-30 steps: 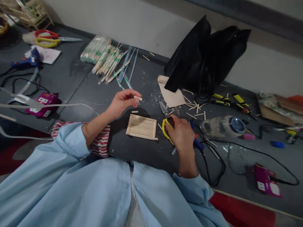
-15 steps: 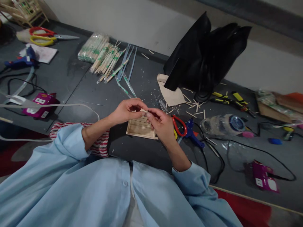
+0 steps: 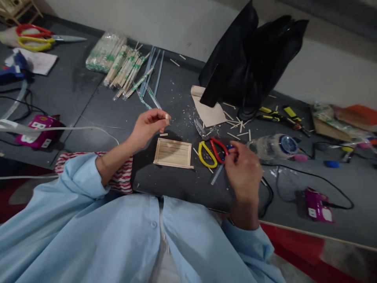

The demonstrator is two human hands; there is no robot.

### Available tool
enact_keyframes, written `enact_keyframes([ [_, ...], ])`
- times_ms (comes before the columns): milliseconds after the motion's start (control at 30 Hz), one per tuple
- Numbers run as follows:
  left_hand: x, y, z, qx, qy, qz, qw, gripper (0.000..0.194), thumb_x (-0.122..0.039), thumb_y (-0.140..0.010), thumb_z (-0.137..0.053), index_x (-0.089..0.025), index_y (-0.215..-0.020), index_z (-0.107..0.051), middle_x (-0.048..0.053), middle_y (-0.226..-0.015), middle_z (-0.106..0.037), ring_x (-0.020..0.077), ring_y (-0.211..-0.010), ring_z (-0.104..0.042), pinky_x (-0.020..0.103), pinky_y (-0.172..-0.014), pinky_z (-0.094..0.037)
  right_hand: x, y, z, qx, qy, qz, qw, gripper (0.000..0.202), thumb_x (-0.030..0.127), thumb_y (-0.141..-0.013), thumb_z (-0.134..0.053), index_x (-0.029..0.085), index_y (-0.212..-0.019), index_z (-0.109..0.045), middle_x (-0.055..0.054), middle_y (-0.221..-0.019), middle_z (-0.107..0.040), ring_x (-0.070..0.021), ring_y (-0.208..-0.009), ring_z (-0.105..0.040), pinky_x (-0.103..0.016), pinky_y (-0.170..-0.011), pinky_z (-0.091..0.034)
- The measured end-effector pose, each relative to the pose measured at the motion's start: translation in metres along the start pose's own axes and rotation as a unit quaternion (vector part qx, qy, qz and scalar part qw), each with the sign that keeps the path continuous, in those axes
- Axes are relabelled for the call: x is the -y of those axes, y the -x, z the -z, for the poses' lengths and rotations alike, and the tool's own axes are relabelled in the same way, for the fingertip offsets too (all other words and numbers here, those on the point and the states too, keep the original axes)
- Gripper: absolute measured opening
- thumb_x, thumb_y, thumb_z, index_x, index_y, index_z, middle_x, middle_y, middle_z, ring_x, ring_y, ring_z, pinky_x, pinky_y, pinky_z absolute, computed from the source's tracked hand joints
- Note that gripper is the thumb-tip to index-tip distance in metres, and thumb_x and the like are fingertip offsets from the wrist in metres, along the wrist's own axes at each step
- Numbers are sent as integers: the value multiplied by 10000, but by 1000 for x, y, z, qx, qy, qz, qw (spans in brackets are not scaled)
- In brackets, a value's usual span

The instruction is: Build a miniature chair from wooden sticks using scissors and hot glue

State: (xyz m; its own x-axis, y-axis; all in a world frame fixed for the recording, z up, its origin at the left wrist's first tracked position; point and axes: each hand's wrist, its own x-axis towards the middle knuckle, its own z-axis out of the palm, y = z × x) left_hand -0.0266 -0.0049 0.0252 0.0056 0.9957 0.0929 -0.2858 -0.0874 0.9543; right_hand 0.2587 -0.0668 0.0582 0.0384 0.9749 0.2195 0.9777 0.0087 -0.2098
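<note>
My left hand (image 3: 150, 125) pinches a short piece of wooden stick (image 3: 167, 117) between thumb and fingertips. Below it, flat on the table, is a small rectangular panel (image 3: 173, 153) of thin sticks with a raised stick border. Another short stick piece (image 3: 163, 135) lies just beyond the panel's far edge. My right hand (image 3: 244, 167) is closed over a blue glue gun, mostly hidden under the fingers; a translucent glue stick (image 3: 217, 175) pokes out toward me. Beside that hand lie scissors with one yellow and one red handle (image 3: 207, 155).
Wrapped chopsticks (image 3: 126, 70) lie at the back left. A black bag (image 3: 253, 59) stands against the wall, cut sticks (image 3: 241, 125) scattered before it. A plastic bottle (image 3: 271, 147) lies right of my right hand. Cords run to a purple power box (image 3: 318, 206); another glue gun (image 3: 17, 70) is far left.
My hands have moved apart. The left keeps the stick piece and has risen slightly leftward; the right has let go and gone right onto the glue gun. The panel is now uncovered.
</note>
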Motion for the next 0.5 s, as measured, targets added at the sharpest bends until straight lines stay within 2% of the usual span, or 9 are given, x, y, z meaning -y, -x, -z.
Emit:
enact_keyframes([
  [100, 2, -2, 0, -24, -5, 5, 1000, 73, -174, -698, -730, -172, -744, -674, -26, -694, -630, 47, -523, -508, 187, -526, -456, -44, 7, -11, 64, 95, -11, 993, 546, 161, -789, -460, 84, -1322, -546, -176, -1153, -688, -298, -1068, -630, -452, -956, -489],
  [167, 3, -4, 2, -33, -6, 6, 999, 65, -153, -701, -710, -170, -752, -674, -31, -679, -617, 43, -517, -503, 181, -523, -455, -60, 10, -20, 91, 123, 14, 988, 582, 190, -796, -473, 46, -1359, -502, -211, -1206, -657, -321, -1103, -609, -470, -981, -466],
  [233, 4, -7, 5, -43, -2, 9, 999, 60, -136, -704, -693, -167, -748, -665, -26, -695, -623, 36, -508, -496, 179, -518, -452, -68, 11, -27, 83, 132, 32, 987, 585, 231, -816, -474, 30, -1365, -488, -231, -1226, -640, -345, -1119, -588, -491, -980, -450],
  [333, 5, -11, 10, -55, 11, 21, 998, 53, -123, -703, -676, -163, -726, -650, -17, -720, -629, 33, -502, -497, 182, -510, -453, -74, 9, -31, 70, 119, 40, 990, 579, 273, -808, -489, 43, -1339, -504, -214, -1152, -665, -354, -1061, -595, -504, -950, -447],
  [433, 7, -15, 15, -66, 25, 36, 997, 53, -119, -693, -668, -164, -708, -644, -15, -724, -624, 34, -502, -499, 185, -502, -453, -83, 8, -26, 61, 85, 35, 994, 666, 279, -776, -525, 37, -1389, -431, -190, -1070, -688, -353, -1012, -611, -531, -951, -445],
  [500, 8, -18, 17, -73, 30, 50, 996, 56, -118, -685, -668, -166, -701, -644, -18, -706, -613, 35, -496, -492, 184, -491, -445, -88, 10, -18, 38, 69, 7, 997, 737, 303, -778, -541, 42, -1442, -357, -193, -1077, -691, -363, -1022, -611, -550, -945, -453],
])
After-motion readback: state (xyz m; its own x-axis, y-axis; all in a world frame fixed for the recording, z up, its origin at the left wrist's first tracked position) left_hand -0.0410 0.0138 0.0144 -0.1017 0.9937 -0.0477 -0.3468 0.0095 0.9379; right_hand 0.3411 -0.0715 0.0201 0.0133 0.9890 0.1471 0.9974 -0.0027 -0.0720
